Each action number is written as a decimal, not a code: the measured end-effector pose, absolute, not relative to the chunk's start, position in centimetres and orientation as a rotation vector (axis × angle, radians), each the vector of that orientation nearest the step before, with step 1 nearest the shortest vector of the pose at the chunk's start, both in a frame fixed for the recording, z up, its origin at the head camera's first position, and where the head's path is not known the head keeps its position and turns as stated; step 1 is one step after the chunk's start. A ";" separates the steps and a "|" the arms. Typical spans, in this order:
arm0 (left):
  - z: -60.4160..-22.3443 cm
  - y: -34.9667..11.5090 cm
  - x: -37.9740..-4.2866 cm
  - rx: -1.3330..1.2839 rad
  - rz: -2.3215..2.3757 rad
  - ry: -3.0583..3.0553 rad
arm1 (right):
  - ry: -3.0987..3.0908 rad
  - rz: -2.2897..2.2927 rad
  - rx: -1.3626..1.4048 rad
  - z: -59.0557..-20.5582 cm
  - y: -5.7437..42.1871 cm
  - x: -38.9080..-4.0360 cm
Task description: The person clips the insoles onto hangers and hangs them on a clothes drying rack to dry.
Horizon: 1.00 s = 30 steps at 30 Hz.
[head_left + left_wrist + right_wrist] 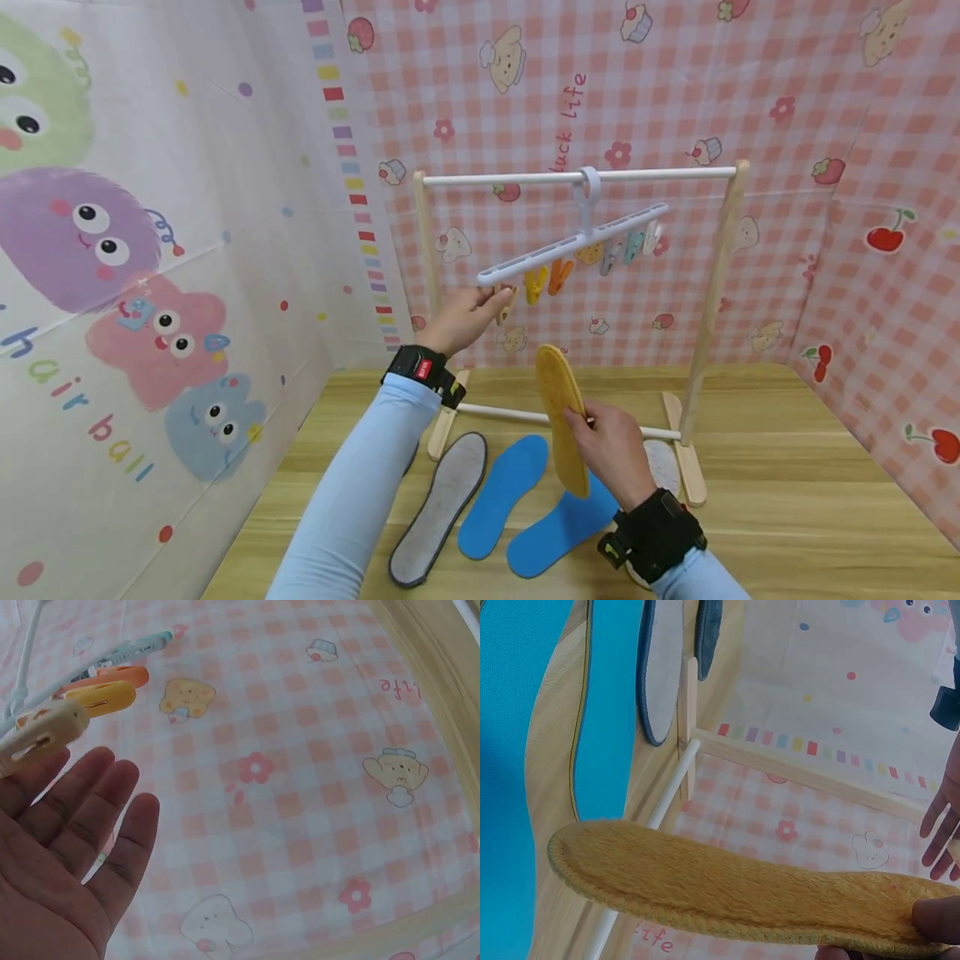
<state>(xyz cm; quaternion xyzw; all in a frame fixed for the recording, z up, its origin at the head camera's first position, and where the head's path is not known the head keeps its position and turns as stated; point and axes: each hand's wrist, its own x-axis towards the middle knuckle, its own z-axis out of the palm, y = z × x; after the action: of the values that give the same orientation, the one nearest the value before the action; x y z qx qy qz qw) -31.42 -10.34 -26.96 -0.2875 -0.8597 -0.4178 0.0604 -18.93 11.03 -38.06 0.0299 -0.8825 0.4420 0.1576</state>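
My left hand (459,323) is raised to the lower left end of a pale hanger (536,254), pinching a cream clothespin (507,307) between thumb and index finger. The other fingers extend loosely beside that clothespin in the left wrist view; the thumb is out of sight there. My right hand (617,450) grips a fuzzy yellow insole (557,392) by its edge, holding it upright below the hanger. A yellow clothespin (535,286), an orange clothespin (558,277) and several paler ones hang farther along the bar.
A wooden rack (708,308) with a white top rod (510,178) carries the tilted hanger. On the table (780,500) lie a grey insole (441,508), two blue insoles (502,496) and a whitish insole (663,465) partly behind my right wrist. A dark-edged insole is mostly covered by my left arm.
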 end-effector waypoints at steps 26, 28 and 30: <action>-26.6 -7.1 -30.3 -1.114 -1.727 -2.474 | -2.496 1.277 0.144 -38.2 10.8 -18.7; -26.7 -7.1 -30.3 -1.095 -1.753 -2.478 | -2.497 1.275 0.143 -38.1 10.8 -18.7; -26.8 -7.1 -30.3 -1.072 -1.777 -2.486 | -2.496 1.271 0.143 -38.1 10.7 -18.8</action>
<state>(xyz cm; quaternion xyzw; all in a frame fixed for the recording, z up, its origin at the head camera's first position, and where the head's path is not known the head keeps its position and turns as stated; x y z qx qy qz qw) -30.33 -7.07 -26.78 -0.3308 -0.7667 -0.5482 -0.0484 -18.76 10.74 -38.09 0.0504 -0.8773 0.4469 0.1677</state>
